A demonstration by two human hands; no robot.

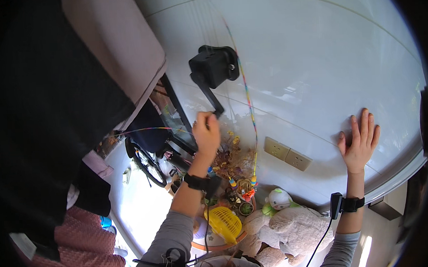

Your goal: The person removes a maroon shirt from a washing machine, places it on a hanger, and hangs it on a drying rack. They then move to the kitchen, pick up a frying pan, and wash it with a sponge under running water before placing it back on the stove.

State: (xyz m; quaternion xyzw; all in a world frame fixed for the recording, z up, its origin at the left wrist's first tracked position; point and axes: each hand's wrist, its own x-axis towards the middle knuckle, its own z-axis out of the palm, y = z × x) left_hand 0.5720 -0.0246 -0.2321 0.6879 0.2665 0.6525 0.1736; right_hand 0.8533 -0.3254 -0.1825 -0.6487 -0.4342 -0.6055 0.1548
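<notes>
My left hand (205,134) is closed around the end of a black crank handle (211,98). The handle joins a black hand-crank winch box (213,65) fixed to a glossy white wall (304,58). Thin cables, blurred, run upward from the box. My right hand (358,139) rests with its palm on the wall and its fingers apart, holding nothing. A multicoloured jump rope (249,96) hangs beside the box, and its yellow and blue handles dangle below. Part of the crank's grip is hidden by my left fingers.
Double wall sockets (287,154) sit between my hands. Below are dried flowers (232,154), a yellow plastic basket (224,222), a potted cactus (246,208) and a large plush toy (300,230). Hanging dark cloth (37,105) and a bicycle wheel (149,165) are at left.
</notes>
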